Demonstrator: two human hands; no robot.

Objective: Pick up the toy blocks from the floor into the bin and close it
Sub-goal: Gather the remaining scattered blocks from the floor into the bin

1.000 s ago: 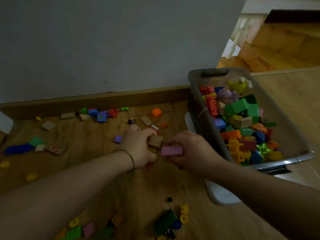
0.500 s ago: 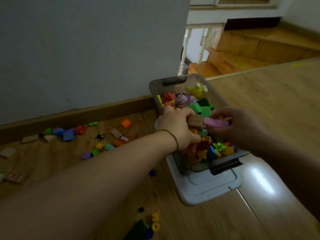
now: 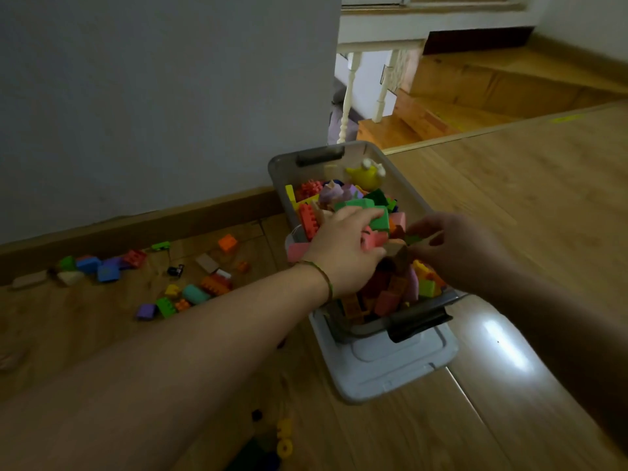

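**Both hands over the full bin**

You work on a wooden floor beside a grey wall with a wooden skirting. Wooden stairs with white balusters lie beyond the wall's corner. The light is dim.

The one bin is grey, see-through and uncovered. It stands on its one pale lid, near the skirting. It has two dark latches, one at each end. Bright blocks heap it to the rim, and one yellow toy lies at the far end.

About twenty loose blocks lie on the floor to the bin's left. A few more lie near the frame's bottom, too dark to count.

Your left grip is released, fingers spread over the heap, a green cord on its wrist. Your right grip hangs above the bin's near end, fingers loosely bent. You cannot tell whether it pinches anything. One pink block lies between your hands.
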